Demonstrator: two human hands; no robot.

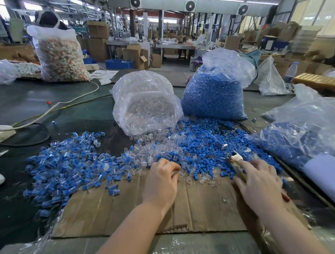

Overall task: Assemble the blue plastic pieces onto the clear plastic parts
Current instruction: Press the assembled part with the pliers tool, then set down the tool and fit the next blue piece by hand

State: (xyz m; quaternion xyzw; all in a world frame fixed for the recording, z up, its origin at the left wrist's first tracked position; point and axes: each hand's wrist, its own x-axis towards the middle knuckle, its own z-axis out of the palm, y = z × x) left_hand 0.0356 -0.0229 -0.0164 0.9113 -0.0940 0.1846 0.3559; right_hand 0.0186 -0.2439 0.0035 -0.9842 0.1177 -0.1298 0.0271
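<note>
Picking step: left hand [161,181] fingers curled, pinching clear part [176,172] at pile edge; right hand [259,182] fingers spread flat over blue pieces [201,144]. Next: grab blue piece, press on.

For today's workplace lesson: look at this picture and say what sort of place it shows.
Most likely a factory assembly floor. A bag of blue pieces and a bag of clear parts spill in bulk over the work table, cardboard boxes are stacked behind, and industrial fans hang overhead.

Left hand [161,181] fingers curled, right hand [259,182] spread palm-down
</note>
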